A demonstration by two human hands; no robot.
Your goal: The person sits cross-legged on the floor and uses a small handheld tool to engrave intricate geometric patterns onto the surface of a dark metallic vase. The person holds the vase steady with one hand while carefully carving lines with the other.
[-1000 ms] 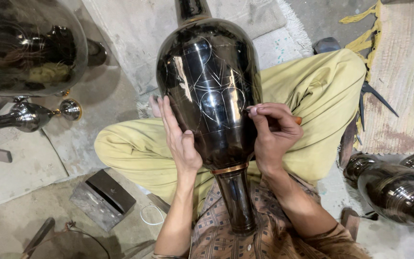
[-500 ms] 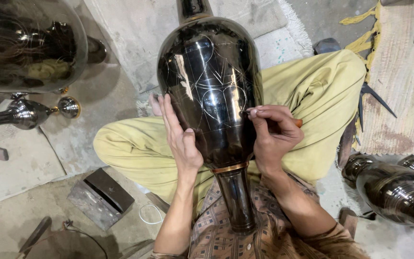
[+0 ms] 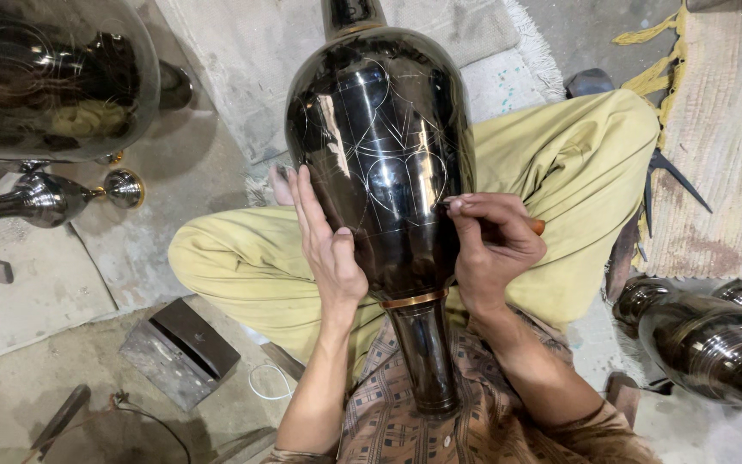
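A tall dark metal vase [image 3: 380, 155] lies across my lap, its narrow neck pointing at my chest and fine lines scratched into its shiny belly. My left hand [image 3: 326, 245] is flat against the vase's left side, fingers spread, steadying it. My right hand [image 3: 489, 245] is closed on a thin engraving tool [image 3: 536, 226] with an orange end, its tip pressed to the vase's right side beside a scratched heart-like outline. My crossed legs in yellow-green trousers [image 3: 560, 163] sit under the vase.
A big dark round vessel [image 3: 45, 77] stands at the top left, with a small metal stem piece [image 3: 45, 199] below it. More dark vases [image 3: 706, 339] lie at the right. A flat metal block [image 3: 184, 344] and a wire lie on the floor at the lower left.
The vase and both hands have barely shifted; my right hand keeps the tool against the same spot on the vase.
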